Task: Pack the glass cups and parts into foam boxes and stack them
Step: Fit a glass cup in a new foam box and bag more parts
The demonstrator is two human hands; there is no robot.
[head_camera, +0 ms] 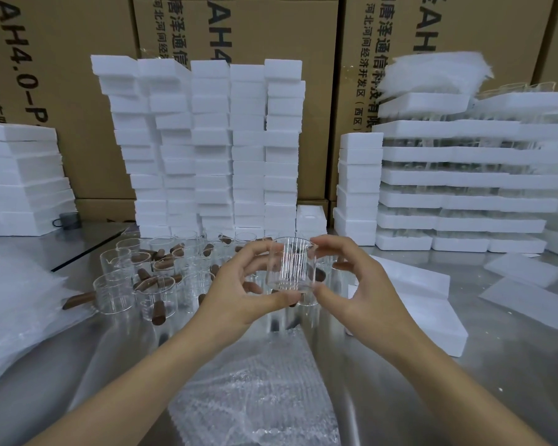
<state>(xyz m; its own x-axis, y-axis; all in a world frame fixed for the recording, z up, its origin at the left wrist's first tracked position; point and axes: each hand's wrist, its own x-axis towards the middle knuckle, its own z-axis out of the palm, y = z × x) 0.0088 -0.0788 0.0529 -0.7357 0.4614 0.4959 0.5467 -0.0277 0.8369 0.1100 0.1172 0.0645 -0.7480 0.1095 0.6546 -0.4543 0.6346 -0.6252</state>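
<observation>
A clear ribbed glass cup (291, 264) is held up above the metal table between both hands. My left hand (239, 284) grips its left side, thumb under the base and fingers at the rim. My right hand (358, 281) grips its right side the same way. Behind the hands stand several more glass cups with brown wooden handles (149, 284). An open foam box (432, 317) lies right of my right hand. A sheet of bubble wrap (258, 391) lies on the table below the cup.
Tall stacks of closed foam boxes (207, 146) stand at the back, more at the left (20, 181) and right (358, 188). Foam trays of glassware (471, 178) are stacked far right. Loose foam lids (525, 284) lie right; plastic sheeting (16, 304) left. Cardboard cartons (78, 59) form the wall.
</observation>
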